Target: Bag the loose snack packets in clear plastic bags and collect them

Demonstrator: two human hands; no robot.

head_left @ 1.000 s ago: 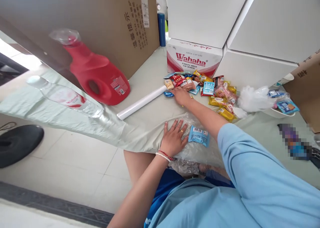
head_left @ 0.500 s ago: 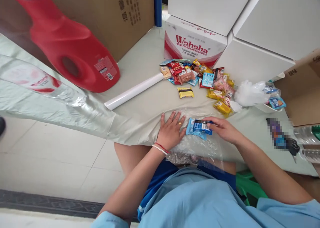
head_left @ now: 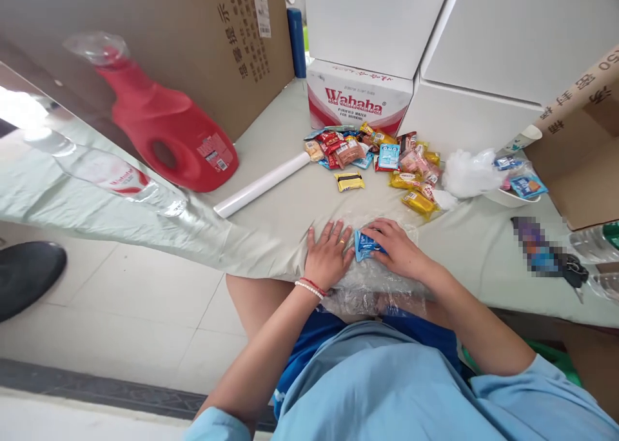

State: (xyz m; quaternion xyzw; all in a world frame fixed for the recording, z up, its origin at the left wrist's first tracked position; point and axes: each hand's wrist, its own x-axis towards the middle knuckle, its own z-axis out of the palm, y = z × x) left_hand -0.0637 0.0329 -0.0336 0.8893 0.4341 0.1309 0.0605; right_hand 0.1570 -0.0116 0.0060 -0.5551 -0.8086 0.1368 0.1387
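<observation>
My left hand [head_left: 325, 257] lies flat with fingers spread on the cloth and the left edge of a clear plastic sheet [head_left: 360, 299]. Just right of it, blue snack packets [head_left: 366, 244] lie on that sheet. My right hand [head_left: 394, 247] covers their right part, its thumb and fingers curved around them. The packets' far end is hidden under the palm. Past my hands, a yellow snack packet [head_left: 349, 182] lies alone, in front of a pile of mixed snack packets [head_left: 348, 152].
A white roll [head_left: 264, 185] lies left of the pile. Further left are a red jug [head_left: 178, 138] and a water bottle [head_left: 116, 176]. Behind stand a Wahaha carton [head_left: 358, 99] and white boxes [head_left: 360, 22]. A white plastic bag [head_left: 469, 173] and scissors [head_left: 574, 270] are at right.
My right hand has slid left and further over the blue packets, covering more of them. My left hand stays flat in place. The camera view has shifted, and a dark shoe shows more at left.
</observation>
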